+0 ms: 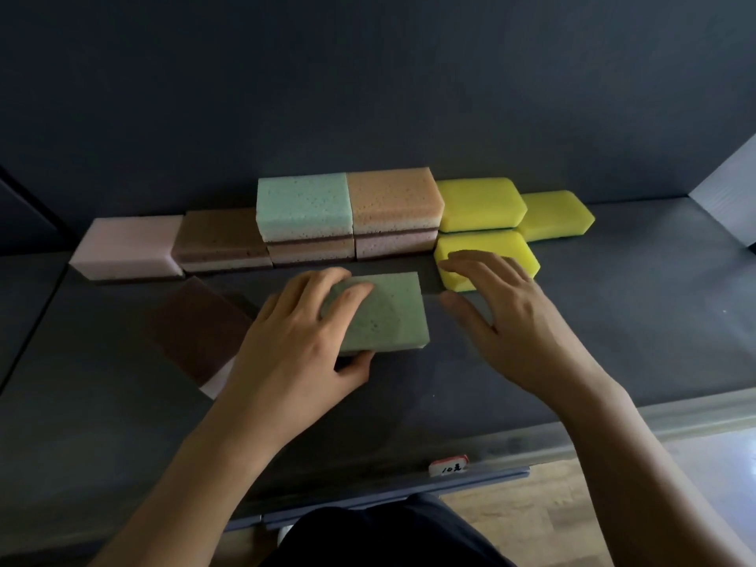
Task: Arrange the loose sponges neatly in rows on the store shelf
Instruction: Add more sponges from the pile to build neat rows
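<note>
The green sponge (392, 313) lies flat at the centre of the frame, broad face up. Its long axis runs roughly left to right and its edges sit nearly square to the shelf front. Its left end is hidden under the left hand (294, 341), which grips it with the fingers curled over the top and the thumb on the near edge. The right hand (503, 313) is spread with straight fingers and holds nothing. Its blurred fingertips lie over the front yellow sponge (521, 251); whether they touch it I cannot tell.

Along the back runs a row: a pink sponge (127, 247), a brown sponge (221, 235), a teal sponge (304, 206) and a peach sponge (392, 198), each of these two atop another, then two more yellow sponges (478, 202). A dark brown sponge (196, 325) lies diagonally at centre left.

The shelf (613, 321) is dark grey and matte, with a dark back wall (368, 96). A small price label (448, 464) sits on its front edge. Wooden floor (552, 525) shows at lower right.
</note>
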Available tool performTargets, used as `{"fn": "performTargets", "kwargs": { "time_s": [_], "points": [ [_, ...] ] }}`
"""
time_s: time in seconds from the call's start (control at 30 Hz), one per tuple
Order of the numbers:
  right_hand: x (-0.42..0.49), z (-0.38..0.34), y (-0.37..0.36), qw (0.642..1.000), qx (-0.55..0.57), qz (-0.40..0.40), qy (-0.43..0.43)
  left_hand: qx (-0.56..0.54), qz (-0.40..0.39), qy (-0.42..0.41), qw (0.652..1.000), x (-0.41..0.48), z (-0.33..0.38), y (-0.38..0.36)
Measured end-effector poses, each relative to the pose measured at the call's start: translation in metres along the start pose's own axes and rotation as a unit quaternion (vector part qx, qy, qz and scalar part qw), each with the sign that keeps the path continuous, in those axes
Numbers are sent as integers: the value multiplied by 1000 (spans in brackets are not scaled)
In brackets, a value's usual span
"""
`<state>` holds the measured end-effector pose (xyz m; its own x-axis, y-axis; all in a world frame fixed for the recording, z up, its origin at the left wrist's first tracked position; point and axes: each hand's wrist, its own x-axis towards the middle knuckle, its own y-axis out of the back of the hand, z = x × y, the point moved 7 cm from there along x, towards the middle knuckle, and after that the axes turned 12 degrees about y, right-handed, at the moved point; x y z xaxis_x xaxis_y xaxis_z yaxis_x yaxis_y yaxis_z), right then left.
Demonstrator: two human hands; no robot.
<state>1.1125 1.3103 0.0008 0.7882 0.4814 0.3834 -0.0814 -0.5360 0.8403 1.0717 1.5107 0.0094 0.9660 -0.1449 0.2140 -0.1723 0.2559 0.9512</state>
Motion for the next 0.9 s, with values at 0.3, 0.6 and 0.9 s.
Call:
{"fn": "performTargets", "kwargs": {
  "time_s": [0.3, 0.6, 0.9],
  "points": [
    [1, 32, -5, 994, -101, -27, -18, 3, -27, 24, 999, 15, 12, -18],
    [2, 35, -2, 992, -121, -13, -12, 34, -34, 37, 998, 21, 25, -24],
    [2, 38, -3, 991, -127, 26, -15, 29, -9, 10, 999, 30, 46, -26]
  ]
}}
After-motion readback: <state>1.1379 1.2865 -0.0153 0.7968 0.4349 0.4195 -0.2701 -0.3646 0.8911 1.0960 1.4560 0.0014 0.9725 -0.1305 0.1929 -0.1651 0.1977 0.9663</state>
